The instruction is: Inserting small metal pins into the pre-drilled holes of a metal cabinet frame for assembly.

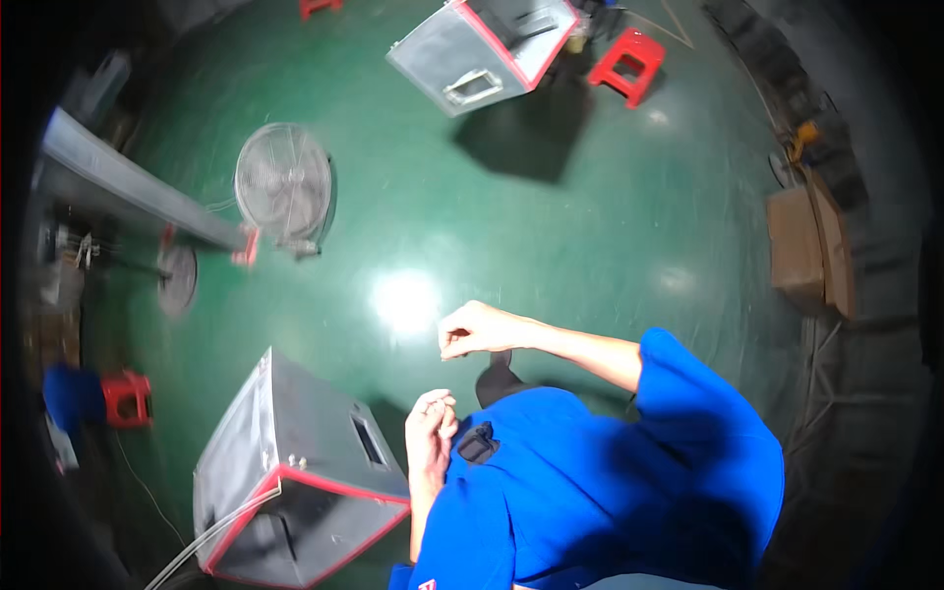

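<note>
My right hand (476,330) is held out in front of my body above the green floor, its fingers curled together in a pinch. Whatever may be between those fingertips is too small to make out. Closer to my blue shirt (610,482), my left hand (431,421) has its fingers bent in, and their inner side is hidden. The two hands are apart. Just left of my left forearm stands a large grey box (320,423) with a red-edged opening and a slot in its side; I cannot tell whether the arm touches it.
A similar grey box (462,69) stands at the far side, beside a red stool (629,67). A round fan (283,182) and a pillar (138,177) are at left. Another red stool (128,398) is near the left edge. A cardboard box (795,241) stands at right.
</note>
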The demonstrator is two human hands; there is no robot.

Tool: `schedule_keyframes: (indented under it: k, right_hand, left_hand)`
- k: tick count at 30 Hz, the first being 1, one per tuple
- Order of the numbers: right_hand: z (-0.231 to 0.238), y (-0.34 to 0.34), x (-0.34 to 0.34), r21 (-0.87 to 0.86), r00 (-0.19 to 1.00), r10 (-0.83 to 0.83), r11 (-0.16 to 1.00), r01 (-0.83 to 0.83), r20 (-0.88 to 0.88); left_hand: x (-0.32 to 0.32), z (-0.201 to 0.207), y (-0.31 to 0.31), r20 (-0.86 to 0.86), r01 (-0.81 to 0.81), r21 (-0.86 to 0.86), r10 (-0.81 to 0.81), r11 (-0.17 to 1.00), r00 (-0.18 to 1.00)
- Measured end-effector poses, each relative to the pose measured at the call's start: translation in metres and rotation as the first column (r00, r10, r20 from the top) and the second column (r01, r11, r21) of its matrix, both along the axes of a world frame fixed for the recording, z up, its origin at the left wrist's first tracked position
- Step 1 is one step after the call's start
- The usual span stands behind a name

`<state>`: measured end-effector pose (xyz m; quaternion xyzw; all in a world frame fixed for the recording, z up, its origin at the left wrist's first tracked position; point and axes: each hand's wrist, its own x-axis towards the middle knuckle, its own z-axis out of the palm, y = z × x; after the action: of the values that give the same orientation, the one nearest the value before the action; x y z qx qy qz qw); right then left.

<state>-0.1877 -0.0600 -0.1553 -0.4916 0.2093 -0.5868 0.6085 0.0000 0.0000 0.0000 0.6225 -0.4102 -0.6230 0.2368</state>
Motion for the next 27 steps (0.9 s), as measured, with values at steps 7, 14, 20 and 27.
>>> schedule_keyframes:
  k: [7,14,20,27]
  right_hand:
    - [-0.13,0.205,-0.43,0.549,0.82,-0.13,0.683,0.482,-0.558]
    - [-0.07,0.043,-0.589,-0.113,0.351,-0.333,0.847,0.52,-0.875]
    - [0.021,-0.184,-0.699,-0.604,-0.241,-0.628,0.778,-0.173,-0.74]
    - [0.077,-0.325,-0.733,-0.316,-0.498,-0.544,0.823,-0.471,-0.675]
  left_hand:
    - [-0.371,-0.29,0.05,-0.69,0.22,0.396,0.131,0.891,0.712]
    - [-0.503,-0.293,-0.013,-0.739,0.263,0.372,0.112,0.89,0.665]
    - [-0.57,-0.305,-0.1,-0.797,0.27,0.254,0.043,0.929,0.602]
    - [-0.621,-0.27,-0.194,-0.772,0.181,0.127,-0.017,0.975,0.635]
